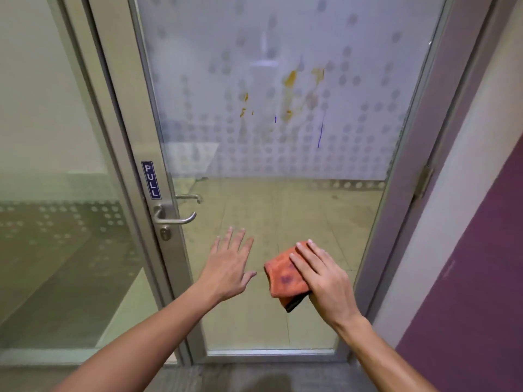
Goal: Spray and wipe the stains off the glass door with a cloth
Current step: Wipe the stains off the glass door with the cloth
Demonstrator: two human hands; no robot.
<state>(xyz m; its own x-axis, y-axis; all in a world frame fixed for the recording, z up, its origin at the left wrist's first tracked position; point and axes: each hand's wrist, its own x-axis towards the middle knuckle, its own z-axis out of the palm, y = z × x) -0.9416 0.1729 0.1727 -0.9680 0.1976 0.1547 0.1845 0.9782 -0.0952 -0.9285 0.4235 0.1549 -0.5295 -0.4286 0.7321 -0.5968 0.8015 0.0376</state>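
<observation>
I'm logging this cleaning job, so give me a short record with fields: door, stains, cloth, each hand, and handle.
door: glass door, shut, dotted frosting on upper half
stains: orange-brown smears and blue lines, above both hands
cloth: orange cloth, low on the glass
right hand: right hand, fingers flat on cloth
left hand: left hand, open, empty
handle: lever handle, under PULL sign

The lower pane of the glass door [283, 207] is open space between the two hands, and everything above them up to the yellow stains [290, 79] is unobstructed. Along the door's left edge the lever handle [177, 219] juts out over the glass. The purple wall [481, 250] crowds the right edge.
</observation>
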